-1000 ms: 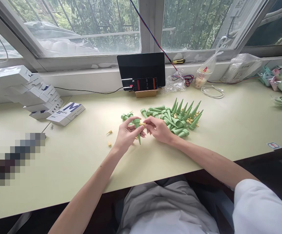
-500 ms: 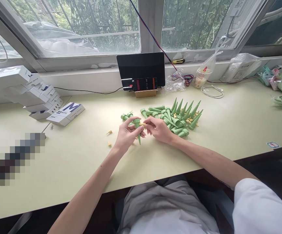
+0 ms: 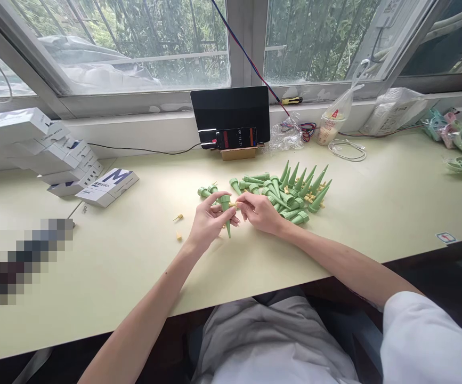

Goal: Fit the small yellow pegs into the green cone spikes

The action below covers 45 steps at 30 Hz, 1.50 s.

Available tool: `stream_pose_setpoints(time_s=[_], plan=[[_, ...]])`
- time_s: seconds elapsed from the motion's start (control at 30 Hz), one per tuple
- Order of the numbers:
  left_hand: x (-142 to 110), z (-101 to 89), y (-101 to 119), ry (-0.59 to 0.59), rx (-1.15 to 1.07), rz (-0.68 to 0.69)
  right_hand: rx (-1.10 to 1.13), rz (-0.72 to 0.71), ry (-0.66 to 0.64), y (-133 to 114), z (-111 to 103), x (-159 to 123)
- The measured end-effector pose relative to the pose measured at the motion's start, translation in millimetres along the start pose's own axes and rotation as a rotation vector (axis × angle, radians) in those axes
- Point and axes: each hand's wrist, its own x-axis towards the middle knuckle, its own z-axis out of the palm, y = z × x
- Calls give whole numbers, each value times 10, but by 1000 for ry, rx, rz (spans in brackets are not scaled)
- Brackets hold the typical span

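My left hand [image 3: 211, 217] is closed on a green plastic plant-watering spike [image 3: 226, 207], its tip pointing down toward the table. From the right, my right hand [image 3: 260, 212] pinches a small yellow valve [image 3: 233, 205] at the upper side of that spike; whether it sits in a hole there I cannot tell. Beside and behind my right hand lies a pile of green spikes [image 3: 281, 193], several standing tip-up at its right end. Loose yellow valves [image 3: 310, 198] are scattered among them. Two more valves, one of them the near valve [image 3: 179, 237], lie left of my left hand.
White boxes [image 3: 34, 144] are stacked at the left, with a single box [image 3: 108, 186] in front. A phone [image 3: 236, 138] leans on a black screen [image 3: 231, 109] by the window. Behind the pile are a bagged cup [image 3: 330, 128] and a white cable [image 3: 348, 151].
Almost nothing differs. Both hands keep their grips on the spike and the yellow valve, with only a very slight shift of the spike.
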Motion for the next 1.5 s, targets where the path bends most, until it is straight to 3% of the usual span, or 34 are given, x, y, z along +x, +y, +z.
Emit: stream_pose_setpoints(time_s=[0.8,1.2,1.5], plan=[[2,7,-48,-11,80,74,-70,9,-12,-32,-6,20],[-14,40,-75,60,312,243,137,175,-55,-119,-23,14],[-14,23,-99,67,431,300,203,181,-72,-108,-19,22]])
